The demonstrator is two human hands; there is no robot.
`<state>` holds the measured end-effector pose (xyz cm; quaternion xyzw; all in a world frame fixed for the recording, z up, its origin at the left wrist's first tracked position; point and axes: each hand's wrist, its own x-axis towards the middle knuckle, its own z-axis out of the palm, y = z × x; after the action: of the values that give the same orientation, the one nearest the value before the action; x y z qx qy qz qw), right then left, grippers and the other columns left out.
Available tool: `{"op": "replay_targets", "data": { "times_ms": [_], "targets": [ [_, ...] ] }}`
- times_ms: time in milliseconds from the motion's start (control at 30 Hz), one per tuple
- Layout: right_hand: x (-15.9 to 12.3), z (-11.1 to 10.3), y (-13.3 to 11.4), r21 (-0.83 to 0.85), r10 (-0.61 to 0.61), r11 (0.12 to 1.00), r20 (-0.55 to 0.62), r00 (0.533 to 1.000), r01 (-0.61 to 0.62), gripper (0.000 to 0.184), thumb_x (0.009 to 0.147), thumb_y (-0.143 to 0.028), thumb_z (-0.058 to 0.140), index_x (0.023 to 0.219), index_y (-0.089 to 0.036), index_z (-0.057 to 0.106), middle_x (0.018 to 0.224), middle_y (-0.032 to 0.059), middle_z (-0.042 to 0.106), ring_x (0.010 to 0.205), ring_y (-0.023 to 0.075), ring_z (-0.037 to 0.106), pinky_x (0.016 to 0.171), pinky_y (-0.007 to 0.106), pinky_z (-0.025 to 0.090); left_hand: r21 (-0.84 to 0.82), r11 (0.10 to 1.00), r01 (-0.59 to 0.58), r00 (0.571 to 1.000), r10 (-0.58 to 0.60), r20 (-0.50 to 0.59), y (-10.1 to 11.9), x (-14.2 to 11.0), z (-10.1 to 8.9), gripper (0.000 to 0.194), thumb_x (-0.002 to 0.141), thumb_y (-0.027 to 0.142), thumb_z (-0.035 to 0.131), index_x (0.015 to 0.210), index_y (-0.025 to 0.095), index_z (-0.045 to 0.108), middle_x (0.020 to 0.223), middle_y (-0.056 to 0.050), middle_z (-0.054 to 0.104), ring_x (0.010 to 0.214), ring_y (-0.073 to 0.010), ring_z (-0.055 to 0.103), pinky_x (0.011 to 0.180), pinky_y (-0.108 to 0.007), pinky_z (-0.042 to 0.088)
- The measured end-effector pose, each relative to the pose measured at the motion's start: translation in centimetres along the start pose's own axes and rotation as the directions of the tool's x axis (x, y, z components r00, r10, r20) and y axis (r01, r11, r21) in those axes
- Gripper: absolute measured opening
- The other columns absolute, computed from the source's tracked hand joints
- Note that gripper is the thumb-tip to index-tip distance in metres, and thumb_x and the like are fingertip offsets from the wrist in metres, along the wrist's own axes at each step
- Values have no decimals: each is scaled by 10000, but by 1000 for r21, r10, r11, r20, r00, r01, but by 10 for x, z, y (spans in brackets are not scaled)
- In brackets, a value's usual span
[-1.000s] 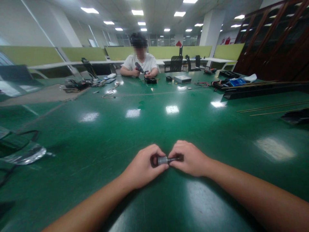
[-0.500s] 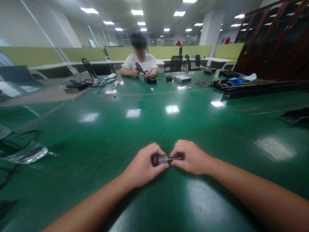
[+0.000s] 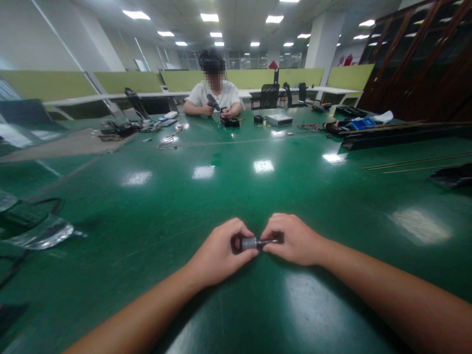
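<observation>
Both my hands rest on the green table close in front of me. My left hand is curled into a grip round a small grey metal cylinder. My right hand pinches a thin dark shaft that sticks out of the cylinder's right end. The two hands almost touch, and most of the part is hidden inside the fingers.
A clear plastic bag with black straps lies at the left edge. Long dark rails and thin rods lie at the right. Across the table a person in a white shirt works with a tool among cables and boxes.
Hardly anything differs; my hands hold the same part in the same spot, with only a slight shift of the view.
</observation>
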<state>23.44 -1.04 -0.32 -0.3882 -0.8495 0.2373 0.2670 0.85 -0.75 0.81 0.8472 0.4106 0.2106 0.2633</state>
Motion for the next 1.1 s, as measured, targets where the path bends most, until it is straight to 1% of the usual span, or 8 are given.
{"op": "replay_targets", "data": {
  "times_ms": [433,833,1000,1100],
  "targets": [
    [-1,-1,2,-6,-7,1000,-13,1000,7,95,750,-154,727,839,-176,705,775,17,673,766,161,578,748,291,411,-15,1000,-8,1000,8,9,-1,1,0,161,804,261,715,894,178,611,826,1,570,733,-159,554,660,-269,414],
    [-3,-4,2,-4,12,1000,-28,1000,-12,99,737,-154,741,823,-175,698,764,10,668,751,159,583,767,305,416,-15,1000,-1,1000,1,6,-1,2,-1,168,802,269,717,895,177,611,821,-3,579,719,-158,557,654,-267,419],
    [-4,-6,3,-8,27,1000,-19,999,-27,103,738,-156,737,834,-171,702,774,17,669,750,159,581,744,294,422,-17,1000,-1,1000,1,6,0,2,-1,167,808,268,714,904,177,611,831,-3,585,721,-154,562,656,-264,424],
    [-4,-7,2,-21,31,999,-15,999,-31,97,745,-162,736,836,-175,704,772,14,670,754,159,584,760,301,420,-18,1000,-4,1000,4,7,0,2,-2,162,810,264,709,905,179,610,830,-4,588,719,-154,563,651,-261,422]
  ]
}}
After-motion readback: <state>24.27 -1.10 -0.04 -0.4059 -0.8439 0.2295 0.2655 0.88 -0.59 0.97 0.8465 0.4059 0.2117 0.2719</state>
